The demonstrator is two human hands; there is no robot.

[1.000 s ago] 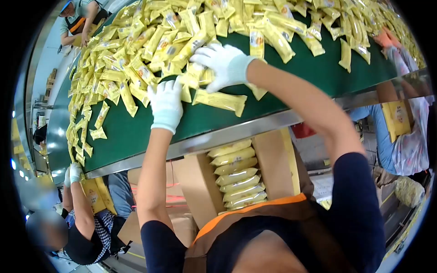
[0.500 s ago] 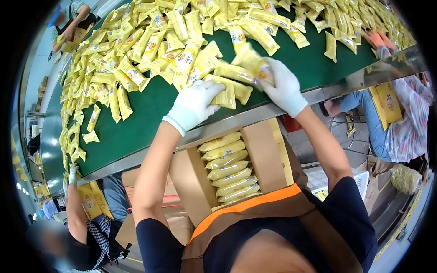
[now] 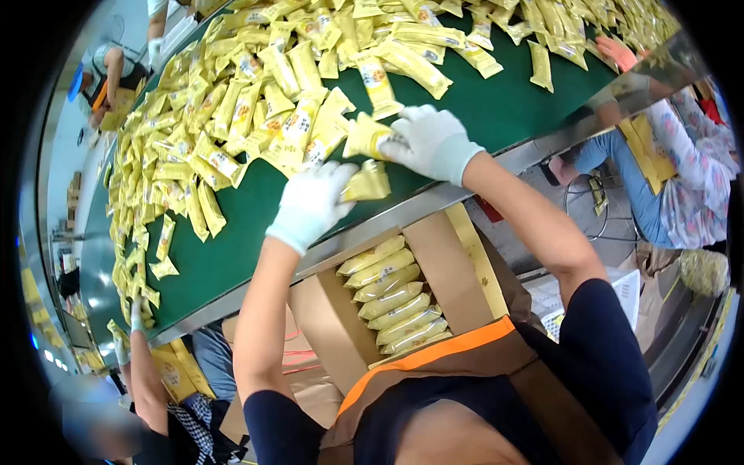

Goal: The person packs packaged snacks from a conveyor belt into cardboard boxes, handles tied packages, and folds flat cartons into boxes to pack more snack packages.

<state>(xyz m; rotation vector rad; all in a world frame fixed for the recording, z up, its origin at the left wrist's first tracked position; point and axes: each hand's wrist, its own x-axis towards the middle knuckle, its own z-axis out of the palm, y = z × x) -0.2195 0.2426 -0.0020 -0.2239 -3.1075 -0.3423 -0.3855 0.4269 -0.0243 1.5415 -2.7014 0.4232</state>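
My left hand [image 3: 311, 203], in a white glove, is closed on the end of a yellow snack packet [image 3: 370, 181] just above the green conveyor belt [image 3: 248, 236]. My right hand [image 3: 434, 144], also gloved in white, grips another yellow packet [image 3: 364, 138], whose far end points left. The two hands are close together near the belt's front edge. Below them stands an open cardboard box [image 3: 329, 310] with a column of several yellow packets [image 3: 387, 298] lying one behind another inside.
A large heap of yellow packets [image 3: 263, 85] covers the belt's far side. The metal rail [image 3: 372, 219] runs between belt and box. A co-worker's gloved hand [image 3: 137, 314] is at the lower left, another's orange-gloved hand [image 3: 616, 53] at upper right. A white crate [image 3: 624, 294] stands right.
My right hand has moved left with its packet, closer to my left hand. Fewer packets show between the hands. The camera view has shifted slightly.
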